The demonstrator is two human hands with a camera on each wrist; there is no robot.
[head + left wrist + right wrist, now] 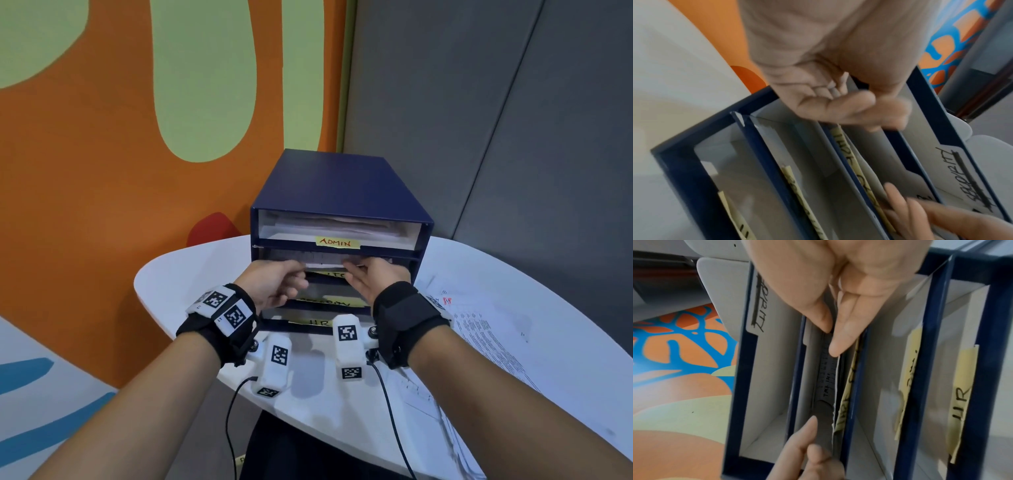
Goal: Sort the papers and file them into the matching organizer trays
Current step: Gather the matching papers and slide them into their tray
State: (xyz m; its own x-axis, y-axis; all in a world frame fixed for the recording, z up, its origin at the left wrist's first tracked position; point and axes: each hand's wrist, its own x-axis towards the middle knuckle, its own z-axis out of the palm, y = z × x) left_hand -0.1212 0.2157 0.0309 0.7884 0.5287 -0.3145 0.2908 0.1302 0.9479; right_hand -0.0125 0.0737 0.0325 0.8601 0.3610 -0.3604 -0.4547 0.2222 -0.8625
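Note:
A navy blue organizer (339,185) with several stacked trays stands on the white table (191,274). Its top tray holds papers and has a yellow ADMIN label (337,242). The bottom tray has an HR label (317,322). A printed sheet of paper (325,262) lies partly inside the second tray from the top. My left hand (277,281) pinches the sheet's left part and my right hand (373,274) pinches its right part. In the right wrist view the paper (827,378) is edge-on between thumb and fingers of my right hand (830,339). My hands hide the two middle labels.
Loose printed papers (479,329) lie spread on the table to the right of the organizer. An orange and green wall stands behind on the left, a grey panel on the right. Cables hang from both wrist units over the table's front edge.

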